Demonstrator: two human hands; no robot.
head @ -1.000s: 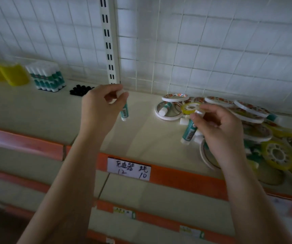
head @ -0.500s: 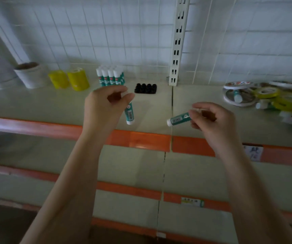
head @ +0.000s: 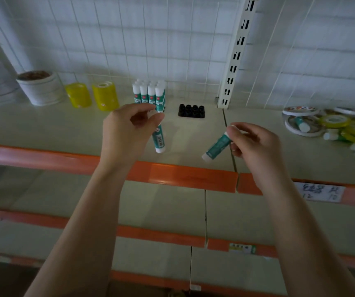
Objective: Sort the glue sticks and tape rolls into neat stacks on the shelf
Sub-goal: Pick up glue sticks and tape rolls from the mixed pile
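Note:
My left hand (head: 127, 133) pinches a teal-and-white glue stick (head: 159, 139) that hangs nearly upright above the shelf (head: 43, 127). My right hand (head: 255, 144) grips a second glue stick (head: 216, 146) by one end, tilted down to the left. Behind my left hand, a block of several upright glue sticks (head: 149, 93) stands against the back grid. A loose pile of tape rolls (head: 333, 123) mixed with glue sticks lies at the far right of the shelf.
Two yellow tape stacks (head: 93, 95) and two white tape stacks (head: 39, 87) stand at the back left. A black tray of small caps (head: 191, 110) sits right of the glue block. An orange rail (head: 183, 177) edges the shelf; a slotted upright (head: 235, 56) divides the back.
My view swung left from the tape pile toward the glue stick block. Both hands carried their glue sticks leftward along the shelf, and the right one now tilts more steeply.

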